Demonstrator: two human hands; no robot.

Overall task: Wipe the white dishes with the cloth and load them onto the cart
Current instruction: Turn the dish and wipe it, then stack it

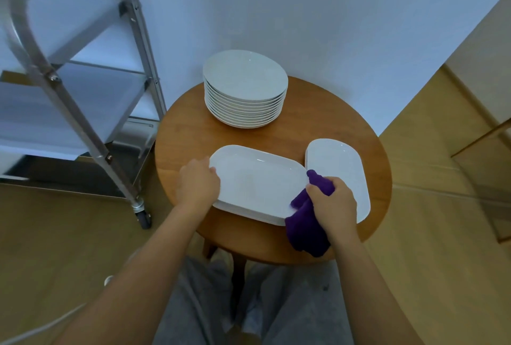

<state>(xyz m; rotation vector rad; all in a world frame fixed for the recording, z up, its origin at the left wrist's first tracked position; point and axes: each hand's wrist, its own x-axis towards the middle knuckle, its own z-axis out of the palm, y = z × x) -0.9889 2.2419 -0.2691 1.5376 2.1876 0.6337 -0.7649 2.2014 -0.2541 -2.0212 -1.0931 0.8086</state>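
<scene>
A white oblong platter (258,181) is gripped by the left hand (197,183); a purple cloth (307,223) is clenched in the right hand (333,201) at its edge.

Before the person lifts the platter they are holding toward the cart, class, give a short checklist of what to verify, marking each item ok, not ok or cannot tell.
1. Left hand grips the near rectangular platter at its left edge: ok.
2. Right hand holds the purple cloth: ok.
3. Platter fully wiped: cannot tell.
4. More platters lie beneath it: ok, edges show.
5. Cart shelf free for loading: ok.
6. Stack of round plates stands clear of the lift path: ok.
</scene>
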